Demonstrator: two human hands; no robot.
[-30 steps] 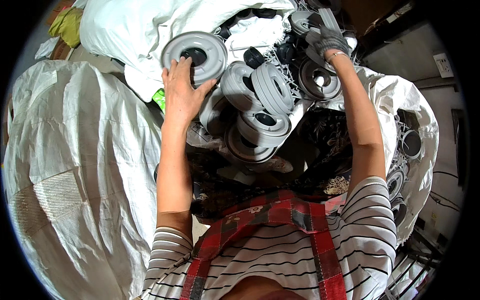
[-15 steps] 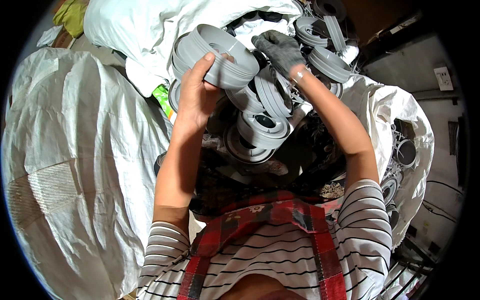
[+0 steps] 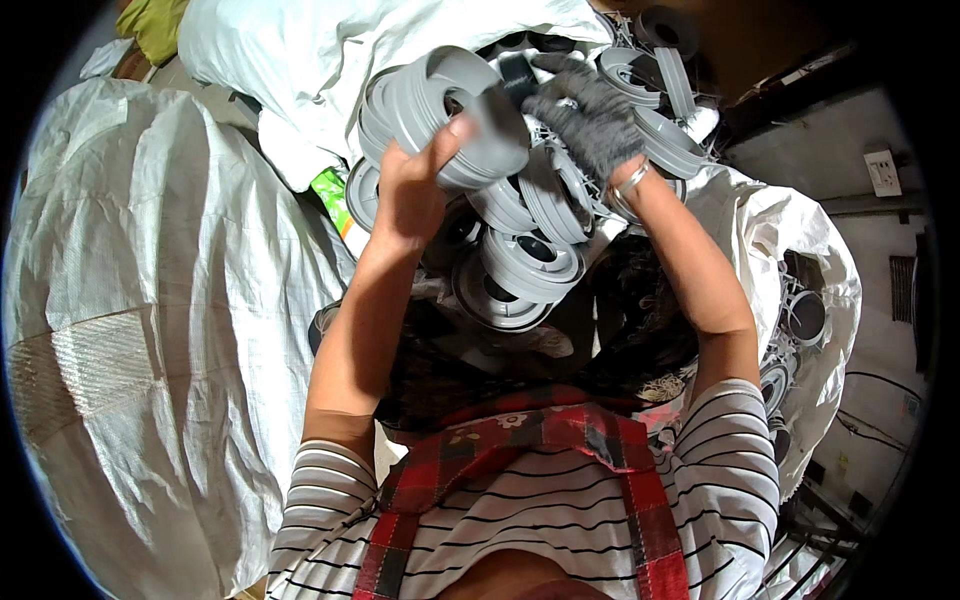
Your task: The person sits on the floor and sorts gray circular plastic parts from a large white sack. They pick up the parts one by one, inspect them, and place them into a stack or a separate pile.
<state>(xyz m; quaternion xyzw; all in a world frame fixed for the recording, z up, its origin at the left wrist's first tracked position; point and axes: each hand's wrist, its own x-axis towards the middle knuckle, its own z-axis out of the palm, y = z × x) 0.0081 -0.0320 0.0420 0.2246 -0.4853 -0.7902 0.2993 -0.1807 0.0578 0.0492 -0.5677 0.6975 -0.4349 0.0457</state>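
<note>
My bare left hand (image 3: 415, 185) grips a grey plastic ring-shaped part (image 3: 430, 110) with a ribbed wall, thumb over its near rim. The part's right end is smeared by motion. To its right is my right hand (image 3: 595, 120) in a grey glove, its fingers and thumb around a short black cylindrical piece (image 3: 517, 80). Just below both hands, more grey ring parts (image 3: 555, 195) lie in a heap. Closer to my lap, another grey ring part (image 3: 533, 265) with a dark centre rests on top of one more.
A large white woven sack (image 3: 180, 330) fills the left side, and another white sack (image 3: 300, 70) lies at the back. On the right, an open white sack (image 3: 830, 240) holds grey parts and scraps. Further grey rings (image 3: 665, 140) are piled at the back right.
The grey ring part in my left hand has tilted and shifted slightly right. My gloved right hand has moved a little right and toward me; the black piece now shows between its fingers.
</note>
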